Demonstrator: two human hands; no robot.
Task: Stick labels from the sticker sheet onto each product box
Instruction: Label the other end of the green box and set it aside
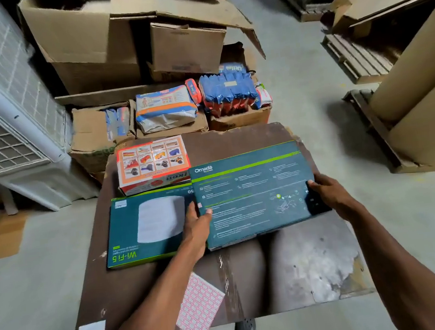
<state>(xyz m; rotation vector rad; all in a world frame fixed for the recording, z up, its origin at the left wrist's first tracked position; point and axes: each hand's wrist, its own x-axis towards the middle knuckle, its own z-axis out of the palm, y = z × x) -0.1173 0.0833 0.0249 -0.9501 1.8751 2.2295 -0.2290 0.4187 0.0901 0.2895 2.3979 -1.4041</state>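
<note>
A dark teal Omada box [254, 196] lies back-side up over the right part of the brown cardboard worktop [302, 263]. My left hand [196, 226] grips its left edge, thumb on top. My right hand [329, 196] holds its right edge. A small red-and-white label sits on the box right by my left thumb. A second teal box marked Wi-Fi 5 [148, 228] lies flat to the left, partly under the first. Behind them sits an orange-and-white toy box [153, 163]. The sticker sheet [199, 306] with red-framed labels lies at the worktop's near edge.
Open cartons with blue and orange packets [227, 94] stand behind the worktop, under large brown cartons [117, 41]. A white cooler unit [3, 106] stands at the left. Brown paper rolls [418, 90] on pallets stand at the right. The floor around is grey concrete.
</note>
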